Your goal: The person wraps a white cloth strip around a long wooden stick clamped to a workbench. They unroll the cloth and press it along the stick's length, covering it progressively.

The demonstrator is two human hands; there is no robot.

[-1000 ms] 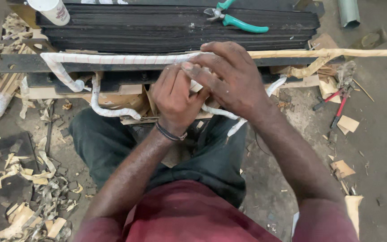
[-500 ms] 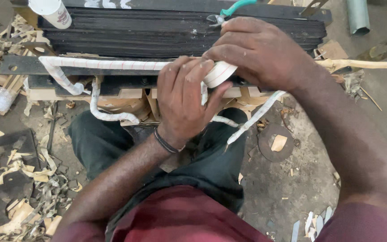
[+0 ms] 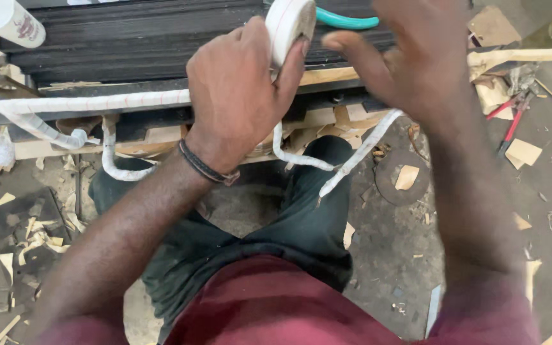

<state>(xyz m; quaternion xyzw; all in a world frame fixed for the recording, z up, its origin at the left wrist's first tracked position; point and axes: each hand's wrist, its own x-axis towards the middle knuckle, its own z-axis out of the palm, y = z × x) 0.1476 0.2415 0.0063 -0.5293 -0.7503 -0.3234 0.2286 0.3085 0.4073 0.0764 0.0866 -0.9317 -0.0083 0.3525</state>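
Observation:
My left hand (image 3: 237,89) grips a roll of white tape (image 3: 289,25), lifted above a long wooden strip (image 3: 97,102) that is wrapped in the same white tape. My right hand (image 3: 416,57) hovers just right of the roll with fingers spread, holding nothing. The bare end of the wooden strip (image 3: 531,56) runs off to the right. Loose white wrapped cords (image 3: 352,156) hang below the strip over my knees. The strip lies along the front of a dark slatted bench (image 3: 129,45).
Teal-handled pliers (image 3: 346,20) lie on the bench behind my hands. A white cylinder (image 3: 7,22) sits at top left. Red-handled pliers (image 3: 512,121) and wood scraps (image 3: 522,152) lie on the floor at right; wood shavings (image 3: 27,236) litter the left.
The white tape roll has passed from my right hand to my left, which has lifted off the strip. My right hand has let go and spread its fingers.

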